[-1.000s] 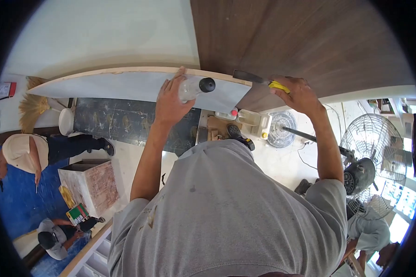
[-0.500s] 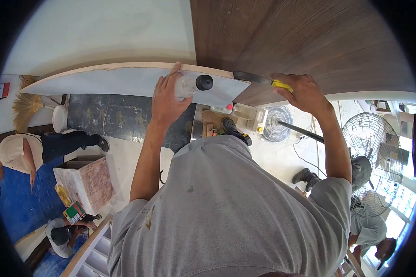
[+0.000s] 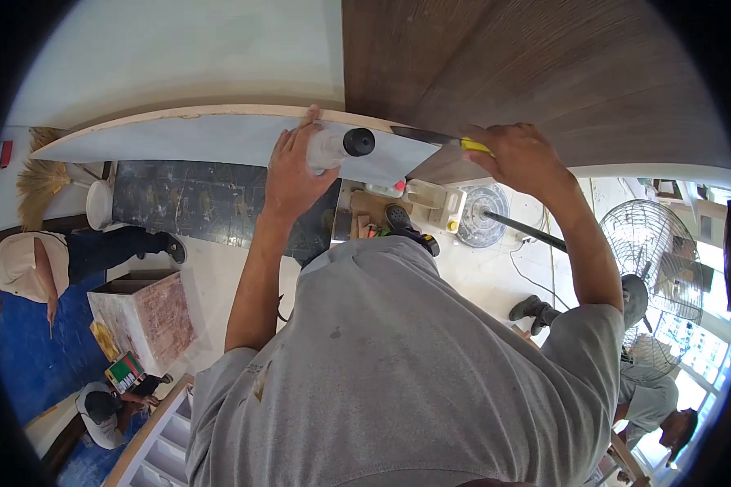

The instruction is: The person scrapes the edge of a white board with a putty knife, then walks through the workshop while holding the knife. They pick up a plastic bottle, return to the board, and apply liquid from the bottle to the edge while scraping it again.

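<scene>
My left hand (image 3: 291, 180) is closed around a clear bottle (image 3: 325, 152) with a black cap. One of its fingertips rests over the top edge of a long pale board (image 3: 195, 138) with a curved, bare-wood edge. In my right hand (image 3: 526, 156) is a yellow-handled file (image 3: 424, 135), whose flat dark blade lies on the board's edge near its right end. My fingers wrap the handle and hide part of it. Behind the board's right end stands a dark wood-grain panel (image 3: 512, 73).
A wire fan (image 3: 654, 260) stands at right on a round base (image 3: 486, 213). White jugs (image 3: 434, 199) sit on the floor below the board. At left are a straw broom (image 3: 41, 191) and a box-like cabinet (image 3: 142, 321). Several other people work around the room.
My right hand and the file have slid left along the board's edge. My left hand keeps its place on the bottle and board. The view has shifted slightly.
</scene>
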### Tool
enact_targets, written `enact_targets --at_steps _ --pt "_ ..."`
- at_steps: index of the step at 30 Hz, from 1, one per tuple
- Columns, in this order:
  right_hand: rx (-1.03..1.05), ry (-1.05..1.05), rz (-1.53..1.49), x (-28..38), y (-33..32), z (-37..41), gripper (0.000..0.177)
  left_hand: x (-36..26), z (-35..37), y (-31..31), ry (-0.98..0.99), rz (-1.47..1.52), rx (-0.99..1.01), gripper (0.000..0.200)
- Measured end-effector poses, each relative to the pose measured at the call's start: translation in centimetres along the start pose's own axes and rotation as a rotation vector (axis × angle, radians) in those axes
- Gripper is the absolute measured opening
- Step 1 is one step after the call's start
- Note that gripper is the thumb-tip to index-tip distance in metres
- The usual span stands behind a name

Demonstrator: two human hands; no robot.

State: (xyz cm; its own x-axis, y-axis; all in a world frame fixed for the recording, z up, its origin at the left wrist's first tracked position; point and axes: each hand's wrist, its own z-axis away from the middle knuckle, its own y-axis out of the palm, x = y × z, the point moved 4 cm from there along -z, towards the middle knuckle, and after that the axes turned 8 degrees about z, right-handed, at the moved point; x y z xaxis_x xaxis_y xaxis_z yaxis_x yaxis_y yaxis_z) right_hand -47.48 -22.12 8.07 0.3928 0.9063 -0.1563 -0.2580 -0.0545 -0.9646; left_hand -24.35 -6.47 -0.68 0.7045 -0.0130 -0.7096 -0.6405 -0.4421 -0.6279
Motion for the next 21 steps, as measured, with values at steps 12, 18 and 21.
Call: enact_targets --at_steps 12,18,21 --pt "0.138 -0.036 0.168 5.4 -5.2 -4.3 0.021 -0.3 -0.8 -0.3 -0.047 0.128 -0.002 0.052" --pt "0.087 -0.039 0.237 5.0 -3.5 -2.5 0.017 -1.2 -2.0 -2.6 -0.106 -0.212 0.042 0.051" --pt "0.082 -0.068 0.279 5.2 -3.6 -2.5 0.016 -1.6 -3.0 -3.3 -0.047 -0.442 0.068 0.050"
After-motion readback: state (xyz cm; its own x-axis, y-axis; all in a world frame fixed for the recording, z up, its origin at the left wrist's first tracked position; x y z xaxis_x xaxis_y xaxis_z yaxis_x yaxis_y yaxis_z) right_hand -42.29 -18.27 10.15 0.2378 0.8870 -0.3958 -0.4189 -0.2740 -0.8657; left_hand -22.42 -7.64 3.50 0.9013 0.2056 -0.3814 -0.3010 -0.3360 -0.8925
